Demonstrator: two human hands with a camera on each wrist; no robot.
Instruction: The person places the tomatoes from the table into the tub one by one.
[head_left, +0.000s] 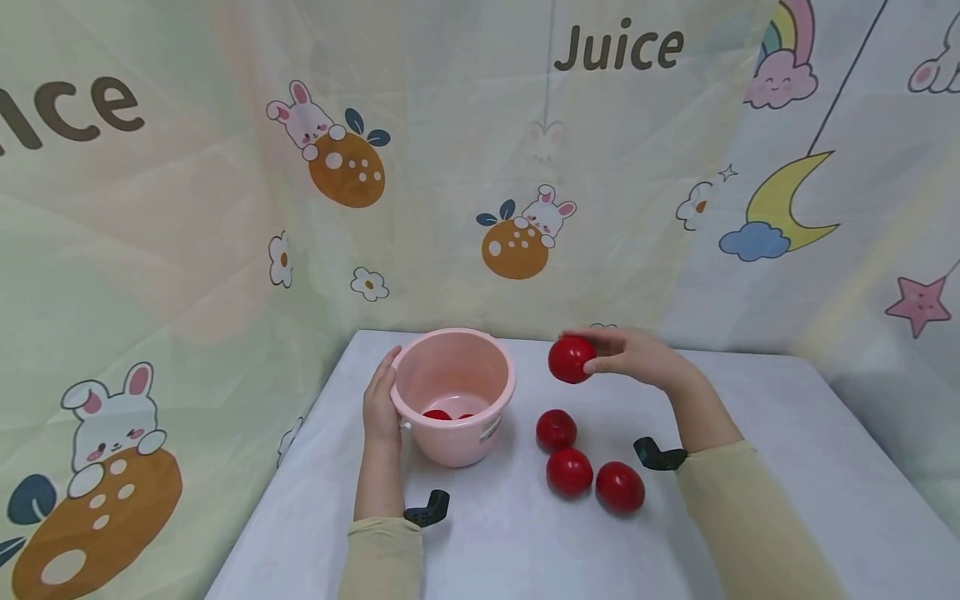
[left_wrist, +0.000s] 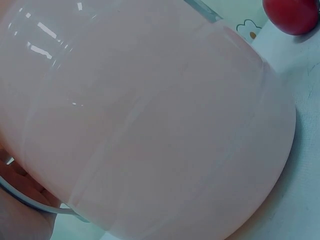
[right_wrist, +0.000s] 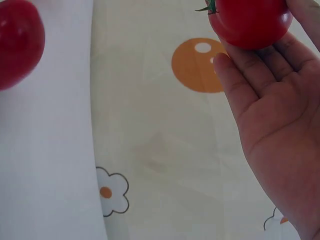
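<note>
A pink bucket stands on the table, with parts of red tomatoes visible inside. My left hand rests along the bucket's left outer side, its fingers reaching up to the rim. In the left wrist view the bucket wall covers most of that hand. My right hand holds a red tomato above the table, right of the bucket. The right wrist view shows this tomato with a green stem, between thumb and fingers.
Three tomatoes lie close together right of the bucket: a rear one, a middle one and a front one. They rest on a white-covered table. Printed cloth hangs behind and at both sides.
</note>
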